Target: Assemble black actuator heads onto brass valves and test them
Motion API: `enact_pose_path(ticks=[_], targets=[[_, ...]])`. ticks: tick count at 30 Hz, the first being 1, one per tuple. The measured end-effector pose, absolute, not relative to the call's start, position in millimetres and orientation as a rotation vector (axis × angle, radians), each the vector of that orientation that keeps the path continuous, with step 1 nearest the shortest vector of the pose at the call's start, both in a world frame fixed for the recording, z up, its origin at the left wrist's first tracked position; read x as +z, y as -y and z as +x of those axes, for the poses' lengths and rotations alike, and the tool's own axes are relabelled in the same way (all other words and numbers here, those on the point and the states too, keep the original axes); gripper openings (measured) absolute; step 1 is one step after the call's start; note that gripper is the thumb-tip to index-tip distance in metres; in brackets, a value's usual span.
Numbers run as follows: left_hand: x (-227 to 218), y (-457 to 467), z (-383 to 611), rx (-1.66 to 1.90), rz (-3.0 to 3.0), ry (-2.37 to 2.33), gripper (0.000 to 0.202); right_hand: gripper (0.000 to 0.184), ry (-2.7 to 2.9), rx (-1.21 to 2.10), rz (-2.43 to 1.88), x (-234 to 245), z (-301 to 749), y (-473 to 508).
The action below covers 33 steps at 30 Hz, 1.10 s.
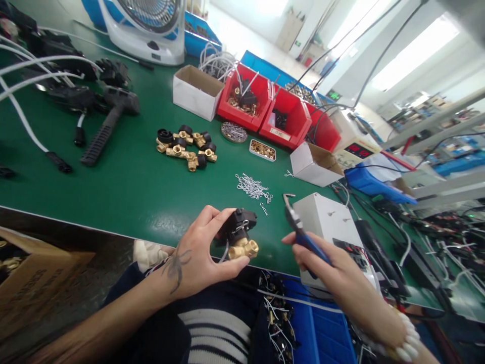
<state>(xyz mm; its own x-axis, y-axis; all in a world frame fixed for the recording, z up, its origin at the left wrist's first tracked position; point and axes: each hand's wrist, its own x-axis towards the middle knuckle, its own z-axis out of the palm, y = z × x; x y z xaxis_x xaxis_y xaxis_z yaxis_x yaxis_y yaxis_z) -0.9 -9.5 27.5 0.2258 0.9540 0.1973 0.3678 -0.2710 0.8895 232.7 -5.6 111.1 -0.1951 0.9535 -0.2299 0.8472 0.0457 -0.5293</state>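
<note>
Near the table's front edge, my left hand (199, 253) grips a brass valve (244, 248) with a black plastic housing (242, 220) on top. A thin metal clip shows where housing and brass meet, and a grey cable hangs below. To its right, my right hand (322, 263) is wrapped round the blue handle of bent-nose pliers (293, 218). The tip of the pliers points up and away, apart from the valve. A loose pile of metal cotter pins (252, 187) lies just beyond the two hands.
Brass fittings with black caps (191, 156) lie farther back. Behind the pins are a round dish of small metal parts (234, 132), a small tray (262, 150), red bins (246, 114) and white boxes (197, 93). A grey box (322, 222) stands right; a black hammer-shaped part (108, 124) lies left.
</note>
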Motion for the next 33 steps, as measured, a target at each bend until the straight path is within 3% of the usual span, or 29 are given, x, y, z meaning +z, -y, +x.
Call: enact_pose_path(ticks=[5,9,13,15,18,24,30,33], targets=[[27.5,10.1,0.5,1.041,1.782,-1.221,0.06,0.028,1.477,1.028,-1.435,129.2,224.3,2.5],[26.4,11.2,0.9,1.023,1.799,-1.218,0.062,0.028,1.656,0.708,-1.615,124.2,210.8,3.7],[26.5,10.5,1.2,1.019,1.786,-1.207,0.064,0.026,1.469,0.408,-1.417,106.3,206.3,0.5],[27.1,9.8,1.3,1.015,1.778,-1.204,0.065,0.03,1.708,0.456,-1.414,101.9,210.3,-2.0],[27.4,9.5,1.3,1.015,1.768,-1.21,0.063,0.022,2.227,0.616,-1.511,106.1,219.4,-3.2],[26.7,10.0,2.0,1.024,1.759,-1.202,0.064,0.016,1.492,0.349,-1.351,111.1,219.7,2.2],[26.3,10.6,0.7,1.013,1.789,-1.184,0.063,0.021,2.238,0.602,-1.544,101.7,226.5,0.3],[24.9,10.6,0.0,1.019,1.786,-1.185,0.065,0.018,1.808,0.41,-1.445,105.6,229.4,-1.5]])
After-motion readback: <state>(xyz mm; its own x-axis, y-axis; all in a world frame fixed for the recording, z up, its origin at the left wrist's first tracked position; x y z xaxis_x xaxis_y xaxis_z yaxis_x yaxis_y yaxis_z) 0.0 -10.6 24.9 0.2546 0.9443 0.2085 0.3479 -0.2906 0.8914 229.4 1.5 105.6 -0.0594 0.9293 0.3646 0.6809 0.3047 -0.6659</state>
